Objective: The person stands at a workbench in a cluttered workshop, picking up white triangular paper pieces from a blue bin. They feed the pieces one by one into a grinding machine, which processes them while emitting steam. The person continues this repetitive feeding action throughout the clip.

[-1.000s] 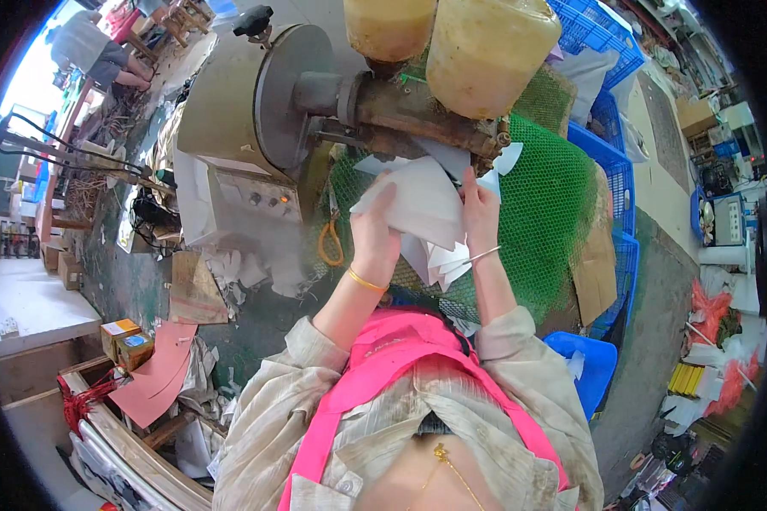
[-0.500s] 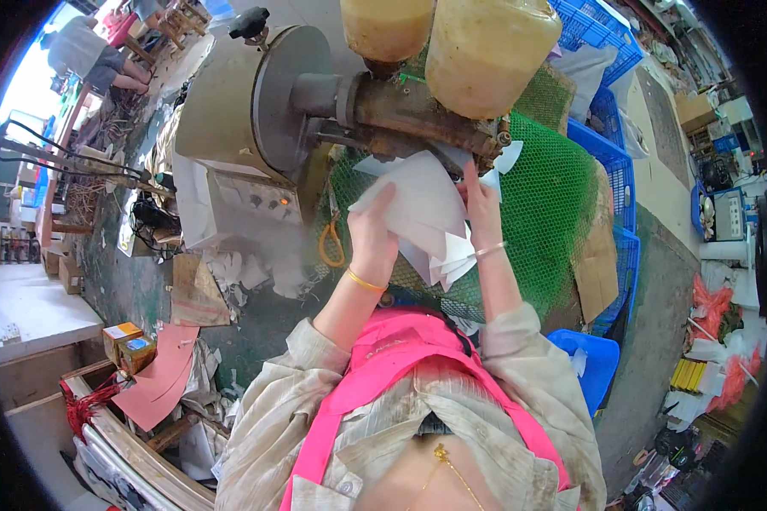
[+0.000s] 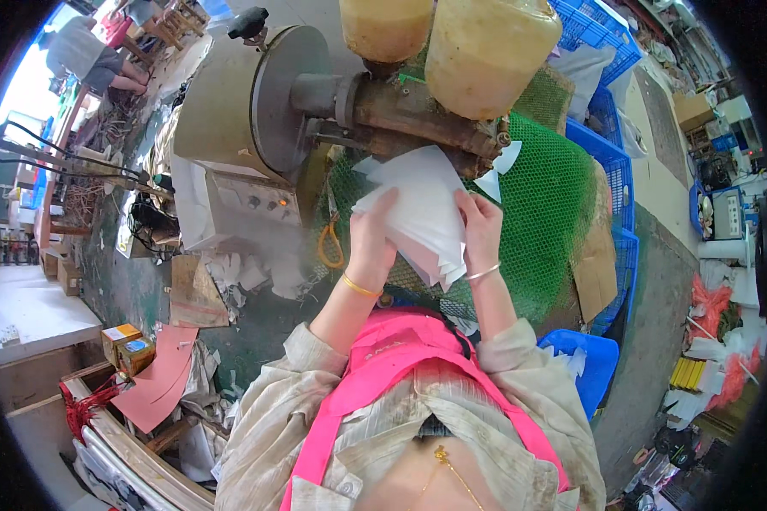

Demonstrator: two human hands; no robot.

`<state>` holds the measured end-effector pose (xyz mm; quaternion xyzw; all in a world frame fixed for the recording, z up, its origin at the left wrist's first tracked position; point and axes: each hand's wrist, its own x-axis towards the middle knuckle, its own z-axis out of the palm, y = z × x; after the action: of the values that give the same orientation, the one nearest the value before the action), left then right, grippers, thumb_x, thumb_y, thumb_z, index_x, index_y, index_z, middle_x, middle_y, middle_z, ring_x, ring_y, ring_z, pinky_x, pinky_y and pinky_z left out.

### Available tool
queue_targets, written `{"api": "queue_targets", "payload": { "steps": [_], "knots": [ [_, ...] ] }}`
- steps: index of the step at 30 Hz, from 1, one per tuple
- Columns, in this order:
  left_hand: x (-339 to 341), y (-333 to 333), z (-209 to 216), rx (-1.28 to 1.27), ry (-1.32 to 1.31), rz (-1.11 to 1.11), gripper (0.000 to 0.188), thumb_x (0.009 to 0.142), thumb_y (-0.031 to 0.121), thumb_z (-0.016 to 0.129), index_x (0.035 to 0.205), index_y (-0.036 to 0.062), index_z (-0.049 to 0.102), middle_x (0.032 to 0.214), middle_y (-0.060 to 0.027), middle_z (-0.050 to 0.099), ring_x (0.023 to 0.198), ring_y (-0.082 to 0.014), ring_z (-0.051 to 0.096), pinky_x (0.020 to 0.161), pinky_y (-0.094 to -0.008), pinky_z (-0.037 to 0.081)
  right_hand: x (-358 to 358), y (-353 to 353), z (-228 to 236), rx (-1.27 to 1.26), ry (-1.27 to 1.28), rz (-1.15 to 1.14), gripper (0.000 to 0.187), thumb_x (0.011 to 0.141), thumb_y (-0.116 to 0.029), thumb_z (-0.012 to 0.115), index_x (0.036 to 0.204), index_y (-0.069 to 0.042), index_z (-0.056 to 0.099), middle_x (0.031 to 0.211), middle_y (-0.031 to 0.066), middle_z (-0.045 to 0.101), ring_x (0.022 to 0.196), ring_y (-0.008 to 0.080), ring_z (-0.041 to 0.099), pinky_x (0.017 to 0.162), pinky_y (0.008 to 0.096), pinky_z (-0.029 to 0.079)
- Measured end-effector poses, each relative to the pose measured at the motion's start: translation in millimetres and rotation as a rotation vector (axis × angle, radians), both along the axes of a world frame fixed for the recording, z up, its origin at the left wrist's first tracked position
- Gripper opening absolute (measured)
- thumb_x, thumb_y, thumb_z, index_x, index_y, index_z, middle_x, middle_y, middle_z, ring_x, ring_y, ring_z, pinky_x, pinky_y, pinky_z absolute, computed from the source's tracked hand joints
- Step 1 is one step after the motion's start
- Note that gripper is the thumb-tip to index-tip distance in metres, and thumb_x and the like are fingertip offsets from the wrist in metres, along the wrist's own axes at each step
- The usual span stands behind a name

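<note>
White sheets (image 3: 422,200) lie at four o'clock from the machine (image 3: 315,92), left hand (image 3: 372,237) gripping their nine-o'clock edge, right hand (image 3: 482,228) pinching three o'clock. Recommended: even edges, light pressure, no creasing.

White sheets (image 3: 419,204) are brightly lit; the upper left is overexposed; edges are bent near the blackened corners.

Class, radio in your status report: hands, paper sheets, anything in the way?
Left hand gripping white sheets at left edge, right hand at right. Sheets fanned, overlapping. Rusty machine arm close beyond, possibly crowding them.
</note>
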<state>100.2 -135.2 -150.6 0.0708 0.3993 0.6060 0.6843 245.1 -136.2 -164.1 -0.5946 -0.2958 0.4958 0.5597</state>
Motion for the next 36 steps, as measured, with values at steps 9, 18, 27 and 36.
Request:
{"api": "queue_targets", "payload": {
  "steps": [9,18,27,36],
  "knots": [
    [-0.3,6.5,-8.1,-0.011,0.024,0.036,0.030,0.074,0.006,0.061,0.100,-0.0063,0.053,0.098,-0.0117,0.057,0.087,-0.0206,0.056,0.075,-0.0309,0.046,0.2,5.5,6.4,-0.013,0.099,0.087,0.019,0.078,-0.017,0.060,0.071,0.000,0.057,0.060,0.0015,0.055,0.054,0.0070,0.051,0.046,0.0175,0.036],
    [-0.5,-1.4,-6.5,0.045,-0.006,0.012,0.029,0.076,0.009,0.061,0.100,-0.0053,0.054,0.098,-0.0110,0.057,0.089,-0.0201,0.055,0.075,-0.0304,0.046,4.2,-0.4,7.1,0.029,0.060,0.075,0.024,0.079,-0.018,0.058,0.063,-0.002,0.051,0.050,0.0026,0.049,0.040,0.0077,0.043,0.038,0.0211,0.033],
    [1.8,7.0,-8.4,-0.007,-0.012,0.047,0.030,0.076,0.009,0.060,0.102,-0.0038,0.053,0.101,-0.0104,0.056,0.090,-0.0203,0.055,0.078,-0.0312,0.044,1.4,-11.7,-3.4,0.007,-0.218,0.196,0.023,0.078,-0.021,0.061,0.069,0.000,0.056,0.057,-0.0033,0.050,0.052,0.0032,0.041,0.048,0.0182,0.033],
    [2.1,5.9,-6.5,0.073,-0.010,-0.005,0.034,0.075,0.007,0.059,0.105,-0.0065,0.051,0.101,-0.0102,0.056,0.091,-0.0188,0.054,0.078,-0.0285,0.043,12.7,25.4,-4.9,-0.137,-0.172,0.112,0.034,0.076,-0.032,0.062,0.064,0.000,0.059,0.053,-0.0044,0.048,0.047,0.0024,0.037,0.041,0.0198,0.026]
  ]
}}
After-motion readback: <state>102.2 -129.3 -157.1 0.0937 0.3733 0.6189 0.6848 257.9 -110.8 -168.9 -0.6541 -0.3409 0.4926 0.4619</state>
